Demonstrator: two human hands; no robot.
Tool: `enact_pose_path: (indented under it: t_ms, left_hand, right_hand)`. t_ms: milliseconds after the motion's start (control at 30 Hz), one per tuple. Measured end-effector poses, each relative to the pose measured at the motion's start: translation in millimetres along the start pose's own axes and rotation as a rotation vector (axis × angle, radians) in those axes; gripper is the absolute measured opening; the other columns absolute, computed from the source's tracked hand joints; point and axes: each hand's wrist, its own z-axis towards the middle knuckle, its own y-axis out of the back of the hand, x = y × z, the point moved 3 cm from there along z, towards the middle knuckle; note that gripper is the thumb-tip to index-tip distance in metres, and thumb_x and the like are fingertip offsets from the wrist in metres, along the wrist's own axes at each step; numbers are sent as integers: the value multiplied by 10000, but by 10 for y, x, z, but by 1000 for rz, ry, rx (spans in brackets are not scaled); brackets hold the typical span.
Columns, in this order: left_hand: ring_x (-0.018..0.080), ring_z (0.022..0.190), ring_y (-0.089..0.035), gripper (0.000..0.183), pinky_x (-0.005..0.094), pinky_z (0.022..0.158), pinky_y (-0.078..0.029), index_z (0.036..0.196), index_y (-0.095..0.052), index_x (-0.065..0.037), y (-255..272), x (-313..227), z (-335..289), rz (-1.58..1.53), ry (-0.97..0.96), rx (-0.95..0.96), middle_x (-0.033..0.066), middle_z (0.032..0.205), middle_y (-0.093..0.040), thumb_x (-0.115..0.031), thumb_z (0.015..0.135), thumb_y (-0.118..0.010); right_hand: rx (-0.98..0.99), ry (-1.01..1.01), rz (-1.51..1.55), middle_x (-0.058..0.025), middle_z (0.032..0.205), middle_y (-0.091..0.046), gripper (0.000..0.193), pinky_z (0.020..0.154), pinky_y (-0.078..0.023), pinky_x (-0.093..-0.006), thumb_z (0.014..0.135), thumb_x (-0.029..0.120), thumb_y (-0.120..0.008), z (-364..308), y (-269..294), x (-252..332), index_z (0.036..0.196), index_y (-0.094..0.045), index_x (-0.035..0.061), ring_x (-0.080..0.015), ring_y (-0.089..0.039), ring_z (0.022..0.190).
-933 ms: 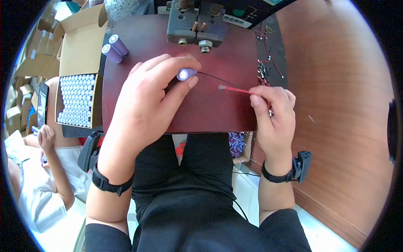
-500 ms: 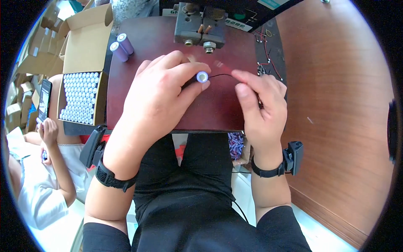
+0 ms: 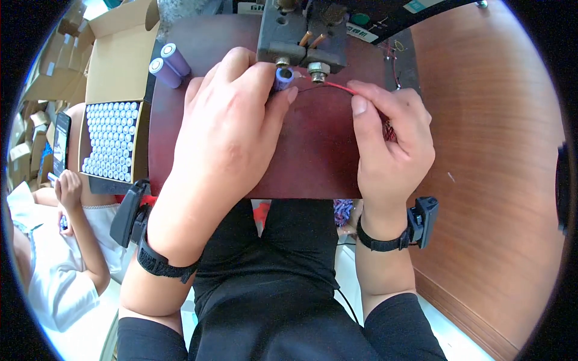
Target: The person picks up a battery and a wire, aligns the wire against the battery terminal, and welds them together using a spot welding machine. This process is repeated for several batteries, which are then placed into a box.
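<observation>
I see the left hand [image 3: 232,132] gripping a purple cylindrical cell [image 3: 283,79] at its fingertips, apparently to steady it; the right hand [image 3: 394,138] pinches a thin red plastic-coated wire [image 3: 337,86], likely aiming its tip.

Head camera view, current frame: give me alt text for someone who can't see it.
The left hand holds a purple cylindrical battery cell near a metal machine head; the right hand pinches a red wire, its end near the cell. At left are two more purple cells and an open cardboard box of cells.
</observation>
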Motion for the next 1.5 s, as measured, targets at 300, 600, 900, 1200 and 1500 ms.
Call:
enact_pose_path:
  t_ms: [300,600,900,1200,1500]
  left_hand:
    - [440,1005,-607,213,477,837,-488,1098,-638,1,-36,8,4,-15,-14,-28,202,1081,-641,-142,949,-690]
    - [460,970,-616,229,490,813,-497,1112,-639,-2,-35,40,2,-11,0,-21,224,1068,-638,-152,947,-692]
    - [441,1015,-614,233,488,855,-491,1131,-659,-23,-32,38,-20,41,-10,-38,202,1094,-646,-154,941,-694]
    - [436,989,-619,228,476,837,-497,1124,-665,-20,-37,24,7,11,0,-35,202,1067,-648,-148,938,-698]
    - [444,988,-626,225,487,839,-499,1111,-677,-24,-51,37,16,23,9,-33,200,1080,-657,-161,936,-708]
  right_hand:
    - [50,-44,-96,2,755,-616,119,787,-381,-345,795,109,-773,17,-38,18,906,-787,151,-189,-595,755]
    - [113,-64,-104,-12,731,-552,114,623,-375,-260,848,-3,-715,80,-21,66,933,-783,31,-107,-490,657]
    - [110,-44,-117,-8,729,-537,112,598,-373,-254,856,3,-708,107,-92,84,939,-780,24,-95,-486,648]
    - [115,-48,-126,-14,742,-559,113,595,-385,-256,872,18,-711,128,-61,45,954,-785,40,-97,-500,648]
    - [115,-26,-100,-23,738,-562,117,595,-385,-251,873,21,-715,89,-98,33,967,-784,34,-97,-502,645]
